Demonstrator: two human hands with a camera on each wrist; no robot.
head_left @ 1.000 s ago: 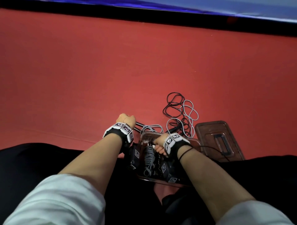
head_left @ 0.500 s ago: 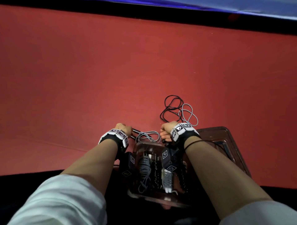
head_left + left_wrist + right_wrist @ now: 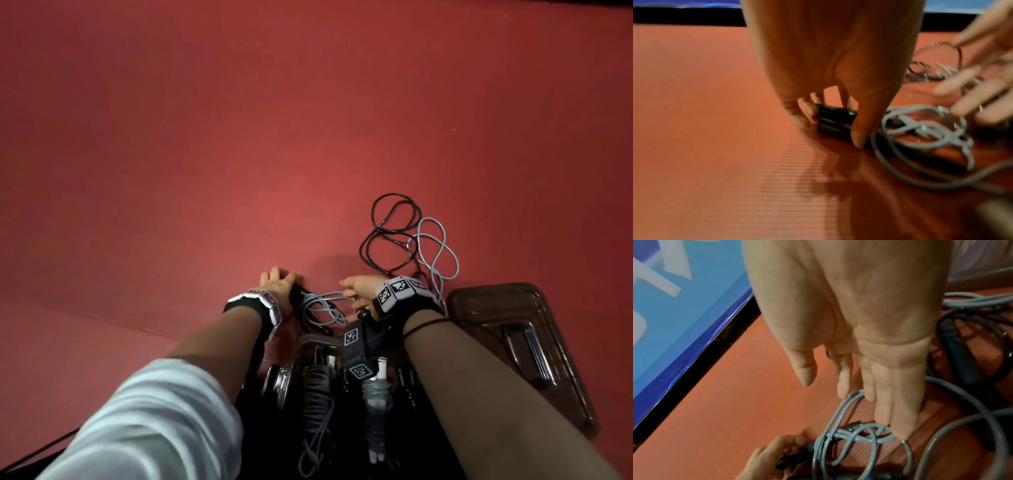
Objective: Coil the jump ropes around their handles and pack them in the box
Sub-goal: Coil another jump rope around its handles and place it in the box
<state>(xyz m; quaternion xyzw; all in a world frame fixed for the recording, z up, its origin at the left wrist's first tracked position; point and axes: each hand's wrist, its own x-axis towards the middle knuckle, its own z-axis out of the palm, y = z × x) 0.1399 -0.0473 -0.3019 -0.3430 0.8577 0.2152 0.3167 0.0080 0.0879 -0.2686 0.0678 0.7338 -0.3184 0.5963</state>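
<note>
**Grey rope under both hands on the red mat**

Grey jump rope (image 3: 323, 306) lies in loose loops on the red mat (image 3: 171, 171), just beyond the near box, between the two hands. Its two black handles (image 3: 835, 121) lie side by side on the mat; the left hand (image 3: 275, 286) reaches down over them, fingers and thumb curled around the pair. The right hand (image 3: 359, 287) is spread, its straight fingers (image 3: 882, 412) touching the grey loops without gripping them. Farther out to the right, a black rope (image 3: 390, 233) and more grey rope (image 3: 435, 250) lie tangled in open loops. The clear box (image 3: 308, 342), partly hidden by the forearms, sits nearest the person and holds coiled ropes (image 3: 317, 387) with their handles. Its dark lid (image 3: 513, 342) lies flat on the mat just right of the box.
</note>
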